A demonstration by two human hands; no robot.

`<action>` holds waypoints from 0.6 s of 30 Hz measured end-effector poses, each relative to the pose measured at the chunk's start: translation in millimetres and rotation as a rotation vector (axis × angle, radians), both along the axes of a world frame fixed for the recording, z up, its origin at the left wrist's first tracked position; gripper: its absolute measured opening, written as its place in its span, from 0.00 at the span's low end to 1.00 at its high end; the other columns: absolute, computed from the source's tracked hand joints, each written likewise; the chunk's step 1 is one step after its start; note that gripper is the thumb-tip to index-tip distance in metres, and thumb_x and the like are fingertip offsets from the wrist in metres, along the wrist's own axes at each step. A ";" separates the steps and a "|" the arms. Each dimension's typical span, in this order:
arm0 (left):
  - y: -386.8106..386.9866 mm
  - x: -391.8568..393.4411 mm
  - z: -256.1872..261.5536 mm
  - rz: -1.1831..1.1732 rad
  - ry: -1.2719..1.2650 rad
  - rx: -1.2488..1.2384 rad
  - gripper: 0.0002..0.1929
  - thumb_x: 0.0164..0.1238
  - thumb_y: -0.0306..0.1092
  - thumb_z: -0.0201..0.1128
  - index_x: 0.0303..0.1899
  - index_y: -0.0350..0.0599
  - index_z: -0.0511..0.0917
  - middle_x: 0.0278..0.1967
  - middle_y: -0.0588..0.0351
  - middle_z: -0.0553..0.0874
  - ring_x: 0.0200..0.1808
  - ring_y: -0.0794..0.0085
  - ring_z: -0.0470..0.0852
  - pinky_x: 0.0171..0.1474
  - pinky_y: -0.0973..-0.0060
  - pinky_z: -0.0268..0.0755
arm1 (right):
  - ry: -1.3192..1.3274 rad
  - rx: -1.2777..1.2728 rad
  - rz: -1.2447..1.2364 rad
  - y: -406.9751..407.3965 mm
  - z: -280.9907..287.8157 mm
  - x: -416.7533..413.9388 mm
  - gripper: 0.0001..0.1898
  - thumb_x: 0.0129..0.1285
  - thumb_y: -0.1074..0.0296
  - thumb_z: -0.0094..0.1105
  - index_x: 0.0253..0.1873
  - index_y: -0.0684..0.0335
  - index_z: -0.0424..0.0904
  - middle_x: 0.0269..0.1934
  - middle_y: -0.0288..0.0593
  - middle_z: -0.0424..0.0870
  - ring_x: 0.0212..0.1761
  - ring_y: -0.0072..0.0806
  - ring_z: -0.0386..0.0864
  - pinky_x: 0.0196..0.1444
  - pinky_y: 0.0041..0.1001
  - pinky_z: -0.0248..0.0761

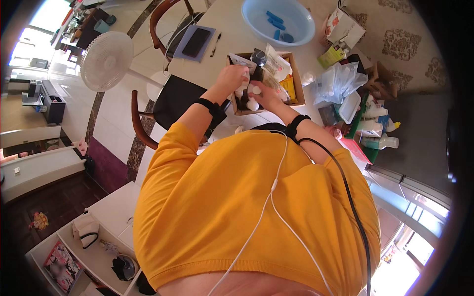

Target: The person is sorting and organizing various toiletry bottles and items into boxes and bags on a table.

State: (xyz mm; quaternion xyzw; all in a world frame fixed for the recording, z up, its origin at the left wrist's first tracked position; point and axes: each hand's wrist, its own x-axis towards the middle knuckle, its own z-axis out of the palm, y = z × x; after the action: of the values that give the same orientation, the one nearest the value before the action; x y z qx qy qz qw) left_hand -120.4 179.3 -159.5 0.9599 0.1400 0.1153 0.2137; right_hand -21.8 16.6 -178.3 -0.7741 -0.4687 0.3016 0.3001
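Observation:
A cardboard box [300,87] on the table holds white packets [274,63], a yellow packet [288,87], a dark-capped bottle [258,57] and small white bottles. Over its left part, my left hand [232,78] has its fingers closed around a white bottle [243,83], partly hidden by the fingers. My right hand [267,97] is just beside it, inside the box, with thumb and fingers around a white-capped bottle [256,90]. A round white bottle top [252,104] shows below that hand, near the box's front edge. Both wrists wear black bands.
A blue plastic basin [307,22] with blue pieces stands behind the box. A phone [196,42] and a pen [216,44] lie left. Plastic bags [339,83] and several bottles [379,141] stand right. A chair [177,100] and white fan [107,61] are at left.

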 end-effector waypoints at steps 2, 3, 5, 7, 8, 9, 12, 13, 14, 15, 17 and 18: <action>2.4 4.6 -1.3 0.025 -0.038 -0.005 0.12 0.49 0.37 0.64 0.36 0.46 0.77 0.34 0.50 0.82 0.39 0.56 0.80 0.40 0.62 0.72 | -0.013 0.068 0.064 -4.4 -1.7 -2.6 0.26 0.56 0.53 0.60 0.59 0.51 0.68 0.42 0.54 0.80 0.45 0.51 0.76 0.49 0.40 0.67; 2.0 6.4 -2.5 0.054 -0.028 -0.015 0.12 0.49 0.37 0.64 0.36 0.46 0.78 0.34 0.50 0.82 0.38 0.56 0.80 0.40 0.63 0.72 | -0.025 0.129 0.135 -8.7 4.1 -7.2 0.24 0.57 0.53 0.59 0.57 0.51 0.70 0.41 0.55 0.80 0.45 0.52 0.76 0.48 0.40 0.68; 2.4 9.2 -5.1 0.080 -0.017 -0.028 0.12 0.49 0.38 0.65 0.36 0.45 0.78 0.34 0.51 0.83 0.38 0.56 0.80 0.40 0.63 0.72 | -0.025 0.110 0.164 -7.0 14.9 -14.6 0.21 0.57 0.54 0.58 0.56 0.50 0.72 0.39 0.55 0.80 0.42 0.53 0.76 0.47 0.41 0.68; 5.0 12.1 -5.3 0.133 -0.048 -0.016 0.12 0.49 0.38 0.65 0.36 0.46 0.79 0.34 0.51 0.83 0.37 0.57 0.81 0.41 0.64 0.72 | 0.017 0.089 0.141 -2.5 21.1 -16.5 0.21 0.57 0.54 0.58 0.55 0.50 0.72 0.38 0.55 0.80 0.41 0.53 0.76 0.45 0.41 0.68; 5.0 12.8 -5.9 0.133 -0.046 -0.018 0.12 0.49 0.38 0.65 0.36 0.46 0.79 0.34 0.51 0.83 0.37 0.57 0.81 0.41 0.64 0.72 | -0.004 0.039 0.164 -2.3 24.8 -16.2 0.22 0.59 0.52 0.57 0.57 0.50 0.71 0.43 0.51 0.80 0.43 0.48 0.77 0.47 0.37 0.68; 3.7 12.4 -4.0 0.138 -0.062 -0.038 0.13 0.48 0.38 0.66 0.36 0.46 0.79 0.34 0.51 0.83 0.37 0.57 0.81 0.40 0.65 0.72 | -0.001 0.036 0.162 -1.6 23.3 -16.8 0.22 0.59 0.52 0.57 0.57 0.50 0.71 0.43 0.51 0.80 0.43 0.48 0.77 0.47 0.37 0.68; 7.5 9.1 2.4 0.120 -0.078 -0.096 0.14 0.47 0.38 0.67 0.37 0.46 0.79 0.34 0.50 0.83 0.36 0.57 0.81 0.40 0.65 0.73 | -0.083 0.023 0.118 1.5 21.9 -19.4 0.23 0.59 0.52 0.57 0.58 0.49 0.69 0.39 0.52 0.81 0.41 0.49 0.78 0.44 0.38 0.69; 10.7 6.0 3.4 0.096 -0.084 -0.130 0.14 0.46 0.37 0.67 0.37 0.45 0.79 0.33 0.50 0.83 0.35 0.58 0.81 0.39 0.66 0.73 | -0.087 -0.030 0.120 2.2 24.2 -21.0 0.23 0.59 0.52 0.57 0.59 0.49 0.67 0.37 0.53 0.81 0.42 0.50 0.77 0.44 0.39 0.69; 12.6 1.8 3.4 0.102 -0.081 -0.130 0.14 0.46 0.37 0.67 0.37 0.45 0.79 0.33 0.50 0.83 0.35 0.58 0.81 0.39 0.66 0.73 | -0.091 -0.084 0.123 2.9 25.5 -23.0 0.24 0.60 0.53 0.57 0.60 0.49 0.65 0.36 0.53 0.81 0.42 0.50 0.77 0.43 0.40 0.69; 14.5 -0.8 3.5 0.059 -0.092 -0.207 0.14 0.45 0.35 0.68 0.37 0.45 0.79 0.33 0.50 0.83 0.35 0.57 0.81 0.39 0.66 0.73 | -0.089 -0.083 0.127 2.5 22.9 -23.1 0.24 0.60 0.53 0.57 0.60 0.49 0.65 0.36 0.53 0.81 0.42 0.50 0.77 0.43 0.40 0.69; 15.1 -6.3 3.0 0.021 -0.102 -0.282 0.14 0.45 0.34 0.68 0.37 0.45 0.79 0.33 0.50 0.82 0.35 0.57 0.81 0.38 0.67 0.73 | -0.049 -0.069 0.119 0.1 12.9 -22.3 0.26 0.61 0.53 0.55 0.61 0.51 0.60 0.34 0.55 0.81 0.43 0.51 0.77 0.44 0.43 0.68; 11.4 -10.5 2.9 0.031 -0.101 -0.282 0.15 0.44 0.33 0.68 0.37 0.45 0.79 0.34 0.50 0.82 0.35 0.57 0.81 0.38 0.68 0.73 | -0.048 -0.068 0.119 0.0 9.0 -21.7 0.26 0.61 0.53 0.55 0.61 0.51 0.60 0.34 0.55 0.81 0.43 0.51 0.77 0.44 0.43 0.68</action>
State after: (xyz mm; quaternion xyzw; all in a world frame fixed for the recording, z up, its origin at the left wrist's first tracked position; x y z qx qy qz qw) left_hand -130.8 190.6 -156.6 0.9110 0.1586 0.1461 0.3515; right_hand -43.5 16.6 -169.3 -0.7616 -0.5103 0.3161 0.2440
